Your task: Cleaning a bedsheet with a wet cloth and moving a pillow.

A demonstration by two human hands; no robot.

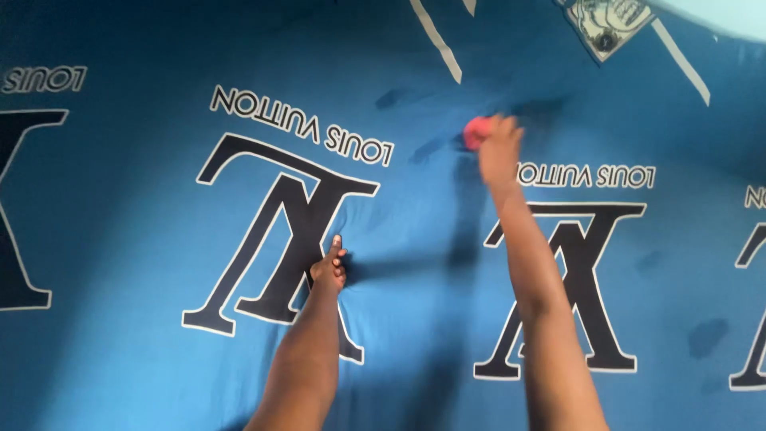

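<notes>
We find the left hand (pixel 329 267) low and centre-left, fingers curled, pressing the blue printed sheet (pixel 144 319) flat. Right of centre, the right hand (pixel 498 148) grips a small pink object (pixel 475 132) against the sheet, amid dark damp-looking patches (pixel 707 335).

Likely a home bedroom, blue printed bedsheet (pixel 144 239) spread flat, filling view

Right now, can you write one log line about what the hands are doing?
left hand: pressed on blue sheet | right hand: holds pink thing against sheet | dark spots nearby
</notes>
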